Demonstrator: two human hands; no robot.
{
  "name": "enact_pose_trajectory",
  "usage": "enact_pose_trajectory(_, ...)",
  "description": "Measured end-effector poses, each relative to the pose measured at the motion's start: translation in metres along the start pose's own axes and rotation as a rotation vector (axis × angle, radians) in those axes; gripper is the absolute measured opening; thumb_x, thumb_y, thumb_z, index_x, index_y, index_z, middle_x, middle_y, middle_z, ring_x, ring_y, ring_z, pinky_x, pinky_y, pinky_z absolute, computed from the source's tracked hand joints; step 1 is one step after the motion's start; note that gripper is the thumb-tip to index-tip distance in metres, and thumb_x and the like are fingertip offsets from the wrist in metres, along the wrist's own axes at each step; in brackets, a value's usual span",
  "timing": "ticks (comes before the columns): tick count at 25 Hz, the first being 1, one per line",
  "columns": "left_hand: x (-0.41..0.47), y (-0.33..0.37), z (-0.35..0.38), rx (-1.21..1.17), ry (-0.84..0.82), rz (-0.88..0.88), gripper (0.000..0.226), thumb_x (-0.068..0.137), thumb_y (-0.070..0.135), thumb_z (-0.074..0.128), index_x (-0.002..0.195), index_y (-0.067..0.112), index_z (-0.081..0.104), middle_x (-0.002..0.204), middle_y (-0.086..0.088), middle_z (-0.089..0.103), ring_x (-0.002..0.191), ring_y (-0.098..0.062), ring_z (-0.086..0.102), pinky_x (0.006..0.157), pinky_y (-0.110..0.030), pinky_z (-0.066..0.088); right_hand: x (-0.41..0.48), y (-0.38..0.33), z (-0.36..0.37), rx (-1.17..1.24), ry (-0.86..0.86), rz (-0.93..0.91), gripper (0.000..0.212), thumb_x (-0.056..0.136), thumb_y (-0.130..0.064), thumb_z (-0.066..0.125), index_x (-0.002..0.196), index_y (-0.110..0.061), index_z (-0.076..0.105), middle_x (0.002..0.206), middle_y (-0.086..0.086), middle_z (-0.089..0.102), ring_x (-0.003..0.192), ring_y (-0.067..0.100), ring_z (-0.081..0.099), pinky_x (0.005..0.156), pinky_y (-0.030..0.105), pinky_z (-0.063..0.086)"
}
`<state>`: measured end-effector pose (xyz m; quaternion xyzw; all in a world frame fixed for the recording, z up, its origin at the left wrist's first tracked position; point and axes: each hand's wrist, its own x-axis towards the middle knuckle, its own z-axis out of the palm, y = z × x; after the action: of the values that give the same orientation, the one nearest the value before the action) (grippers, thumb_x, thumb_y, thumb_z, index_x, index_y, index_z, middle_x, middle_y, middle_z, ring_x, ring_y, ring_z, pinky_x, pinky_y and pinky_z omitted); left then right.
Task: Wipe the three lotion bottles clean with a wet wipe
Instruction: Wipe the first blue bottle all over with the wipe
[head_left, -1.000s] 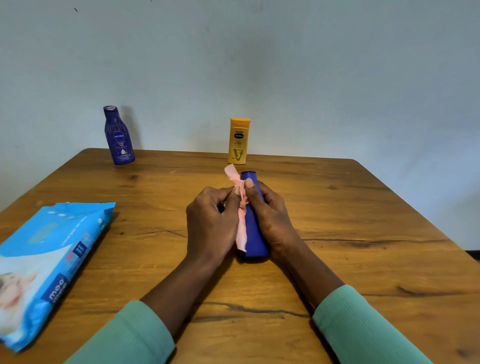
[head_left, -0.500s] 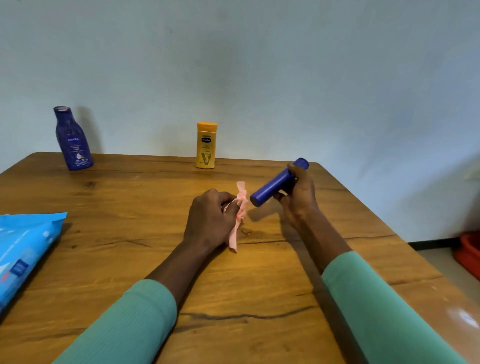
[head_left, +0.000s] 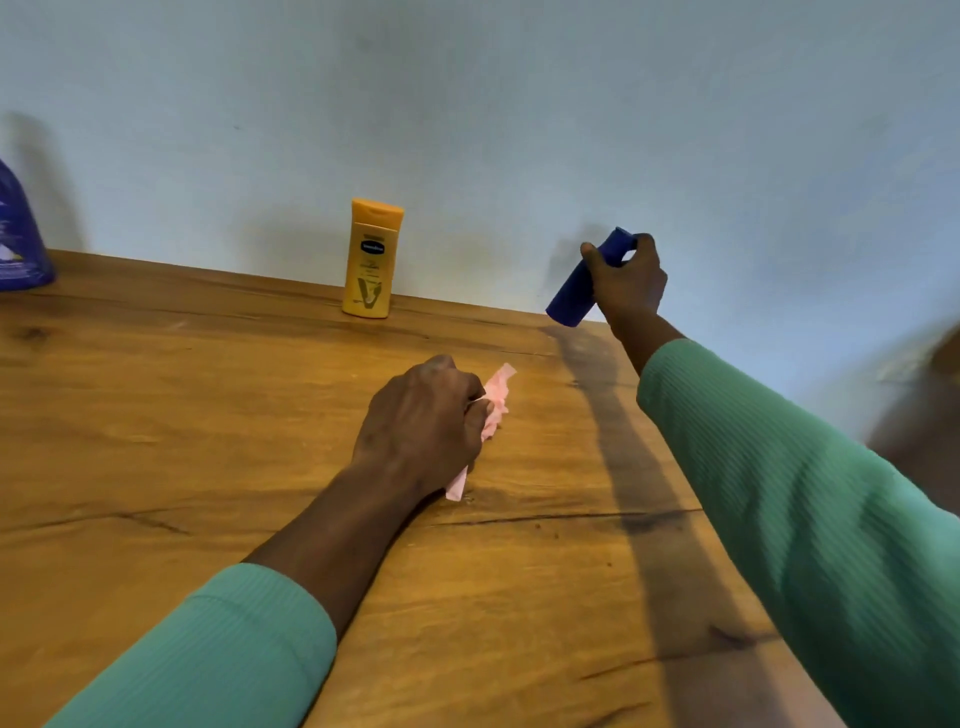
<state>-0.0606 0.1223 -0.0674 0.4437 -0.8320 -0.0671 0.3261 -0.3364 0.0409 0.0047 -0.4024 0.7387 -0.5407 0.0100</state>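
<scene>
Left hand (head_left: 423, 421) is resting mid-desk (head_left: 156, 415), fingers curling round the pink wet wipe (head_left: 496, 395), which is no longer touching any bottle. Right hand (head_left: 631, 283) is gripping the blue bottle (head_left: 576, 291), tilted, now carrying it off the centre toward the far right corner. Probably bottle 1 is getting set aside as done; yellow bottle (head_left: 371, 260) at the far edge and purple bottle (head_left: 18, 249) far left are waiting.
</scene>
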Motion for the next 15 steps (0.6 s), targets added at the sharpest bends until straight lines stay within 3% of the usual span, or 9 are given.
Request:
enact_pose_trajectory(5,-0.001,-0.006,0.008,-0.008,-0.006,-0.008,0.027,0.101,0.043,0.061,0.118,0.027,0.075,0.104,0.004,0.063,0.083,-0.013,0.059,0.066,-0.028,0.042,0.01,0.034,0.033,-0.024,-0.091,0.028,0.05,0.093,-0.044,0.074,0.129,-0.016,0.057,0.119,0.001,0.066,0.099,0.019,0.061,0.085,0.031,0.047)
enact_pose_trajectory(10,0.007,-0.009,0.01,-0.015,-0.013,-0.017,0.029,0.1,0.045,0.06,0.12,0.029,0.075,0.105,0.006,0.063,0.087,-0.013,0.06,0.068,-0.03,0.048,0.021,0.039,0.041,0.011,-0.135,0.07,0.047,0.087,-0.044,0.08,0.121,-0.025,0.056,0.114,-0.004,0.064,0.105,0.023,0.067,0.094,0.048,0.06)
enact_pose_trajectory(13,0.007,-0.008,0.01,-0.02,-0.014,-0.024,0.029,0.1,0.045,0.06,0.121,0.03,0.074,0.105,0.006,0.063,0.086,-0.012,0.059,0.066,-0.028,0.044,0.023,0.041,0.039,0.036,-0.18,0.104,0.057,0.087,-0.042,0.081,0.134,-0.021,0.056,0.12,-0.002,0.063,0.112,0.026,0.065,0.098,0.051,0.059)
enact_pose_trajectory(15,0.008,-0.009,0.01,-0.02,0.001,-0.024,0.029,0.1,0.044,0.061,0.122,0.03,0.074,0.105,0.006,0.063,0.085,-0.012,0.057,0.066,-0.027,0.041,0.019,0.038,0.037,0.047,-0.196,0.141,0.074,0.087,-0.044,0.081,0.147,-0.018,0.047,0.13,0.003,0.061,0.12,0.027,0.062,0.105,0.044,0.054)
